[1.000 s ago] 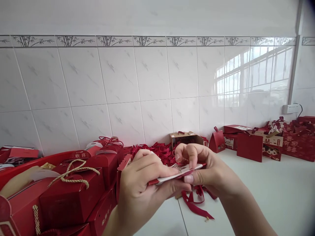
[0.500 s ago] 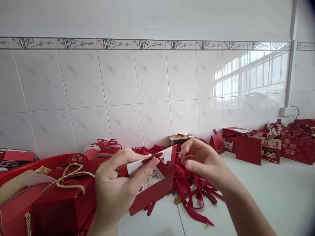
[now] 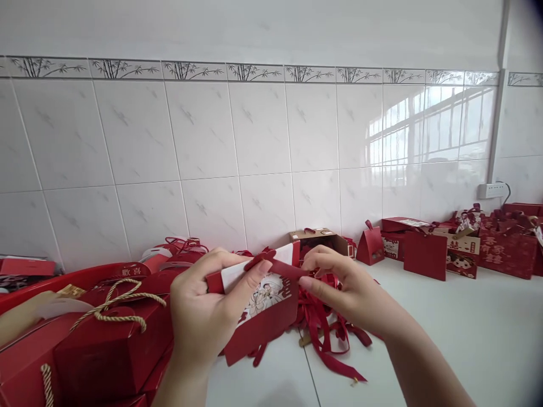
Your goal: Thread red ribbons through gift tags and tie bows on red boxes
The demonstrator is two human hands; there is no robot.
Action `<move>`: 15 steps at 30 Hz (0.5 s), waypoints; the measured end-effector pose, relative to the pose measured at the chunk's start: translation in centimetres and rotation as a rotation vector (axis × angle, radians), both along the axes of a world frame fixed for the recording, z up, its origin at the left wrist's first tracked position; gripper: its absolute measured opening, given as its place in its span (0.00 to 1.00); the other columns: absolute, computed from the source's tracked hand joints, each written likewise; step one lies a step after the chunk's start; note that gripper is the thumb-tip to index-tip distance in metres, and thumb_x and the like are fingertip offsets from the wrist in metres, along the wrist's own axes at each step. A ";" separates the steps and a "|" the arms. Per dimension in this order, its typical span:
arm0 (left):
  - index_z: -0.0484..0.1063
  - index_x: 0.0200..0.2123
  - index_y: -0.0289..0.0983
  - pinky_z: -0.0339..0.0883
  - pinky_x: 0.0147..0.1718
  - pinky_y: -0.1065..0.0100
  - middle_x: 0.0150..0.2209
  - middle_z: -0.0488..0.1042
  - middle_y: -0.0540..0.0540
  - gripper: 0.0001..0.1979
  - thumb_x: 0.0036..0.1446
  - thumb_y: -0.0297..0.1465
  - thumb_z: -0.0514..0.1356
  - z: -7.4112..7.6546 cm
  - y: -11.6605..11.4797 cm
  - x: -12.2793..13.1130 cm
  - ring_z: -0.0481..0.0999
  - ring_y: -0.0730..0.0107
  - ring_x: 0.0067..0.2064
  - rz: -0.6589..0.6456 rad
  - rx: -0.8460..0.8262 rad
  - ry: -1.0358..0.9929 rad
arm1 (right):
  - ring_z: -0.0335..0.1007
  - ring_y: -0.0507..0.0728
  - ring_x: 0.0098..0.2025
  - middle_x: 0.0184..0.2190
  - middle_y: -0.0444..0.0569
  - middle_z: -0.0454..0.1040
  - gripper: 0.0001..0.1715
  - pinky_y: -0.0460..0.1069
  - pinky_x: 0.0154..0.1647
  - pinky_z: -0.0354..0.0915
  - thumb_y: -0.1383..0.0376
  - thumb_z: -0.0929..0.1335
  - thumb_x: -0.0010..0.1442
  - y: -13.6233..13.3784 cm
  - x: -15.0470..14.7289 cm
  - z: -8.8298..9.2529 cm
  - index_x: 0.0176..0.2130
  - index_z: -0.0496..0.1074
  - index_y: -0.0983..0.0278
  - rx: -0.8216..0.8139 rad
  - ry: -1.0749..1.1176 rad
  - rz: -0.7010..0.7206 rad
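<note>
Red card box (image 3: 261, 316), white inside with a printed picture on its front, is held just above the ribbon pile (image 3: 326, 328). Left hand (image 3: 207, 316) grips its rim; right hand (image 3: 339, 282) pinches a red flap.

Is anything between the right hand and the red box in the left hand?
Nothing visible. The right hand pinches a red strip at the top edge of the red box, which the left hand grips. The loose ribbons lie beneath it.

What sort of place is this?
Probably a tiled room used for packing gift boxes: white wall tiles, a heap of red boxes, loose ribbons, and a part-folded box in the left hand.
</note>
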State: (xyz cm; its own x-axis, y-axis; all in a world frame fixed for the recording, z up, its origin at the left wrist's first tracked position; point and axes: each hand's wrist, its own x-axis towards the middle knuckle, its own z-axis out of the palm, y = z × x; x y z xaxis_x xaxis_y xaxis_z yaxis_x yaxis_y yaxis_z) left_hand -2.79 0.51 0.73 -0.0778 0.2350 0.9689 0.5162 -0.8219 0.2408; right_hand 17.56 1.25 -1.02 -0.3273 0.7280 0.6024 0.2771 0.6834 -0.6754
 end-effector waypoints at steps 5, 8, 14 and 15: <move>0.72 0.25 0.40 0.65 0.23 0.78 0.21 0.70 0.59 0.08 0.49 0.25 0.68 0.0 0.0 0.0 0.69 0.81 0.23 -0.089 -0.013 0.063 | 0.70 0.55 0.42 0.41 0.48 0.72 0.12 0.50 0.40 0.68 0.55 0.70 0.61 0.9 2.4 0.0 0.34 0.73 0.61 -0.057 0.187 0.012; 0.73 0.26 0.40 0.67 0.26 0.74 0.23 0.73 0.57 0.07 0.49 0.24 0.68 -0.1 0.1 0.2 0.71 0.79 0.24 -0.127 -0.002 0.160 | 0.73 0.54 0.38 0.35 0.47 0.75 0.10 0.48 0.39 0.70 0.57 0.72 0.59 1.0 3.0 -0.1 0.36 0.75 0.61 -0.048 0.411 0.026; 0.75 0.28 0.39 0.65 0.29 0.67 0.23 0.76 0.54 0.07 0.49 0.24 0.69 -0.2 0.1 0.9 0.70 0.75 0.24 -0.199 0.152 0.474 | 0.75 0.51 0.34 0.28 0.40 0.76 0.10 0.46 0.38 0.72 0.62 0.73 0.58 -0.1 1.8 0.2 0.38 0.69 0.56 0.058 0.776 0.132; 0.74 0.29 0.39 0.65 0.29 0.67 0.23 0.76 0.54 0.07 0.49 0.25 0.70 -0.2 0.1 1.0 0.70 0.75 0.24 -0.194 0.177 0.505 | 0.74 0.50 0.32 0.26 0.38 0.75 0.14 0.46 0.37 0.72 0.64 0.73 0.58 -0.3 1.4 0.3 0.40 0.66 0.54 0.079 0.828 0.131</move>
